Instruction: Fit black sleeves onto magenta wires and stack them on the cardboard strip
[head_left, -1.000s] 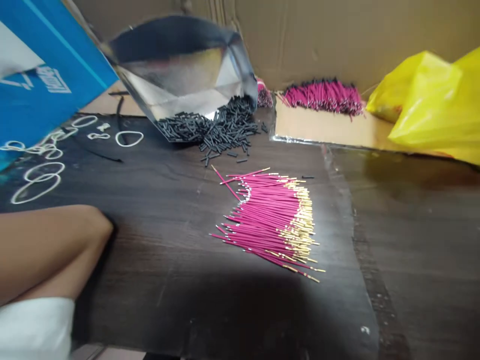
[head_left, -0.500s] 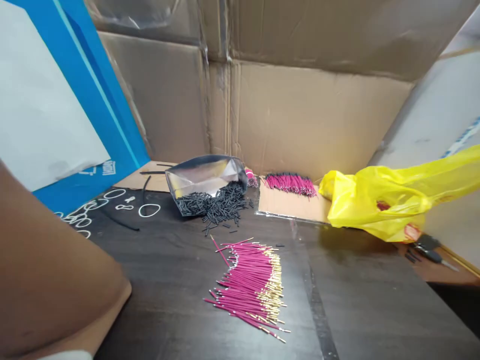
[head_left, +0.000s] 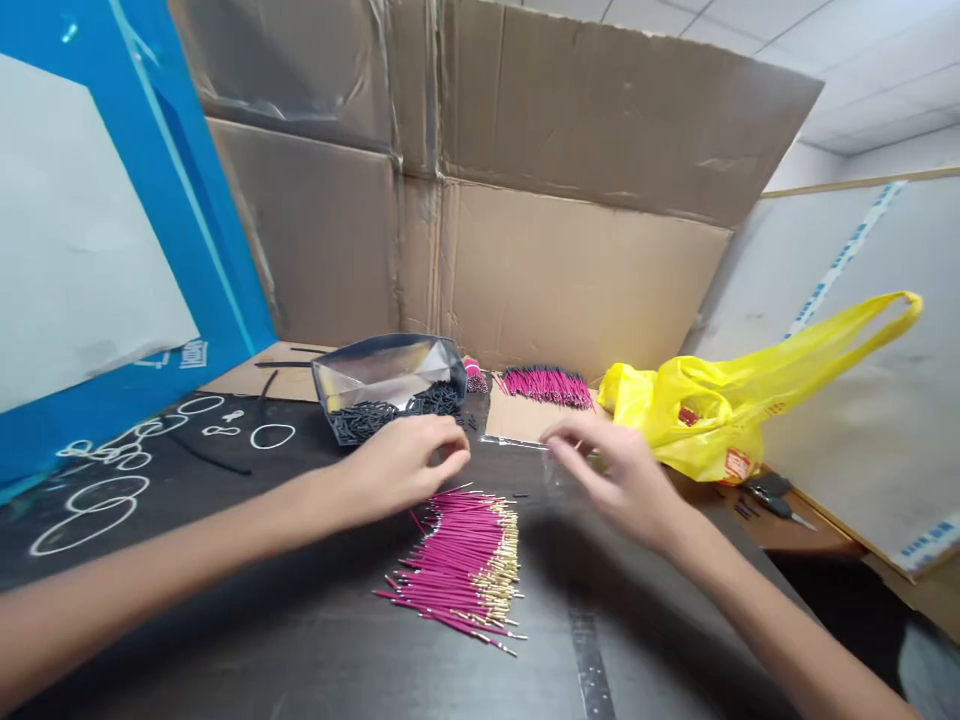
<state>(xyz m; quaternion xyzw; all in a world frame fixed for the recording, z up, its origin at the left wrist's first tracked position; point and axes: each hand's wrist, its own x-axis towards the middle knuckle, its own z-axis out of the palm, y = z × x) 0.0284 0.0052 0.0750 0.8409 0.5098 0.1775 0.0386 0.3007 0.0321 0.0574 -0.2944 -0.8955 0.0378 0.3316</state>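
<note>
My left hand [head_left: 409,458] hovers at the front of the open bag [head_left: 360,375] of short black tubes [head_left: 364,420], its thumb and fingers apart with nothing visible between them. My right hand [head_left: 615,475] is over the table in front of the cardboard piece, fingers curved and apart, holding nothing that I can see. Between and below the hands, a fan of magenta wires [head_left: 457,560] with gold tips on the right lies on the dark table. Part of the black tubes is hidden behind my left hand.
A yellow plastic bag [head_left: 697,410] stands at the right. Behind, magenta wires with black ends [head_left: 547,385] lie on a cardboard piece [head_left: 517,418]. White rubber bands [head_left: 94,510] are scattered left. Tall cardboard [head_left: 570,280] closes off the back; a tool [head_left: 772,500] lies far right.
Both my hands have come into view over the table. The view has tilted upward and shifted, showing the ceiling and more rubber bands.
</note>
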